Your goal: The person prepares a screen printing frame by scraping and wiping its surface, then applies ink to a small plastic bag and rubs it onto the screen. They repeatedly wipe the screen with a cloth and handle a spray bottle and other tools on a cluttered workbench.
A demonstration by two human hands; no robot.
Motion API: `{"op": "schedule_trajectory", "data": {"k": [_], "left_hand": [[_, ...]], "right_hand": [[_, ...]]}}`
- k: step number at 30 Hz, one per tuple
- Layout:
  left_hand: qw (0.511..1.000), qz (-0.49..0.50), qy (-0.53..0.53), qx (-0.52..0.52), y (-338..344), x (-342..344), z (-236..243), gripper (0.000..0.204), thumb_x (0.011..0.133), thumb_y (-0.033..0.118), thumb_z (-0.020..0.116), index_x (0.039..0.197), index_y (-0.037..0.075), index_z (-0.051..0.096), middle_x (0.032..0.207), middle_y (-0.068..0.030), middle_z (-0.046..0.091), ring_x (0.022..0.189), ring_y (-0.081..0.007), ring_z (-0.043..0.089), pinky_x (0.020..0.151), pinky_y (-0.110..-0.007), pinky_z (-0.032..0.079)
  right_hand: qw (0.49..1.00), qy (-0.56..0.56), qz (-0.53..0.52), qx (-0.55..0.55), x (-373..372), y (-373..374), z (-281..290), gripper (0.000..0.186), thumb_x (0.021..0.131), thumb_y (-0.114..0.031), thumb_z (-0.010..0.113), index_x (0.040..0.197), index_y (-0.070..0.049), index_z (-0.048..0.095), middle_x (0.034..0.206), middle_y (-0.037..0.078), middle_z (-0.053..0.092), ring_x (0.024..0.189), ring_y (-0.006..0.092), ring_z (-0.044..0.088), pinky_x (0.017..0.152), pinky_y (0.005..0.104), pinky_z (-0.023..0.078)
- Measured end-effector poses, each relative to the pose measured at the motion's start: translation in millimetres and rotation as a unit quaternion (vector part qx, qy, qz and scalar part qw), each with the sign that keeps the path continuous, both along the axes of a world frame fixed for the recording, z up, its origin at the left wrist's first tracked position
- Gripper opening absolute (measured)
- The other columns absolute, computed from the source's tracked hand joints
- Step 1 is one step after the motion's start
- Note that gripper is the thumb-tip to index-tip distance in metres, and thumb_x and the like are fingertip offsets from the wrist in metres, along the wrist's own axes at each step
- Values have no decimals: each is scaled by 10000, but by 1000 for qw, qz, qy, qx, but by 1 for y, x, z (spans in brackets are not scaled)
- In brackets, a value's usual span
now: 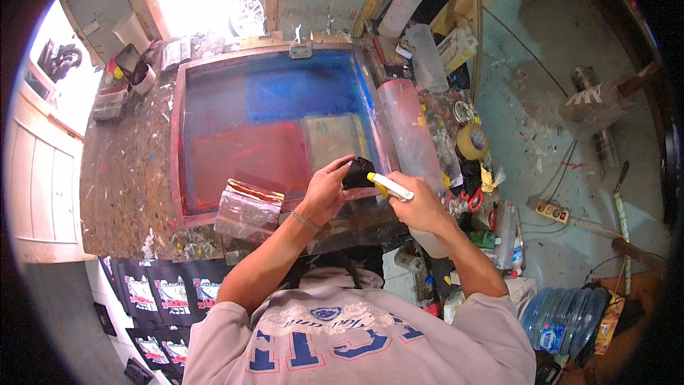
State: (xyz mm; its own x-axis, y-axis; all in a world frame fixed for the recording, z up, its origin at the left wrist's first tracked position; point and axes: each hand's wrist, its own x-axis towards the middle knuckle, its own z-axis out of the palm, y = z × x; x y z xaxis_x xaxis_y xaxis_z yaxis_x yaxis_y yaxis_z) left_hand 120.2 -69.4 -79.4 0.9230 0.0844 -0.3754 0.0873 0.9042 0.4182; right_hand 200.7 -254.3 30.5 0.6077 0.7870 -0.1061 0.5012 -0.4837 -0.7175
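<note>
Nearest the camera is the person's pale greyish shirt (320, 360), printed with dark blue figures, at the table's near edge. To the left, dark cloths (171, 296) with white and red prints lie below the table's near left corner. On the paint-spotted table (128, 178), a whitish tub (145, 85) stands by the far left corner. Next comes a wide framed screen (177, 135) with blue, red and yellowish patches, a metal clamp (301, 50) at its far edge. A flat clear piece (248, 212) with a reddish strip rests over its near left corner. The left hand (326, 189) pinches a small black piece (358, 173), probably cloth, over the screen's near right corner. The right hand (422, 204) is wrapped round a white-and-yellow spray bottle (396, 189), nozzle just beside the black piece. Toward the table's right edge lie a clear cylinder (410, 125), a tape roll (472, 141) and red scissors (473, 200)
</note>
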Motion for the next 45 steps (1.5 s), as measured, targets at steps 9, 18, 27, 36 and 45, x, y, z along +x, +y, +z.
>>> {"op": "schedule_trajectory", "data": {"k": [9,18,27,36,45], "left_hand": [[1000,-6,17,6,6,-4,12,363,1095,139,457,1426,-7,484,1298,-201,616,1111,-326,684,932,-546,631],[1000,4,15,-11,1,-7,7,327,1079,102,486,1379,-24,515,1225,-173,652,1089,-296,692,902,-515,652],[993,76,59,68,5,-21,-4,322,1045,94,565,1358,21,579,1176,-117,666,1037,-222,694,867,-448,652],[971,214,26,103,58,-47,17,334,1056,80,543,1381,5,554,1172,-117,696,1018,-198,708,837,-365,634],[970,221,32,93,59,-45,10,321,1067,104,525,1372,8,560,1172,-124,698,1012,-210,713,836,-364,641]], "right_hand": [[1000,-12,-7,-28,-1,7,3,202,841,-60,647,1035,-8,666,856,254,689,842,445,697,693,479,521],[998,-23,8,-55,-2,6,-7,250,833,-26,614,1079,-3,650,819,208,674,734,321,687,683,396,511],[996,35,-72,-40,-1,2,-8,200,854,-62,631,1047,-14,656,867,261,684,857,473,680,691,492,515],[996,-30,-89,-10,0,-17,-29,219,842,-4,566,1043,-20,649,665,109,630,536,198,651,515,379,494],[992,-31,-119,-6,-3,-32,-37,243,842,29,551,1065,0,642,690,93,632,498,170,637,473,339,508]]}}
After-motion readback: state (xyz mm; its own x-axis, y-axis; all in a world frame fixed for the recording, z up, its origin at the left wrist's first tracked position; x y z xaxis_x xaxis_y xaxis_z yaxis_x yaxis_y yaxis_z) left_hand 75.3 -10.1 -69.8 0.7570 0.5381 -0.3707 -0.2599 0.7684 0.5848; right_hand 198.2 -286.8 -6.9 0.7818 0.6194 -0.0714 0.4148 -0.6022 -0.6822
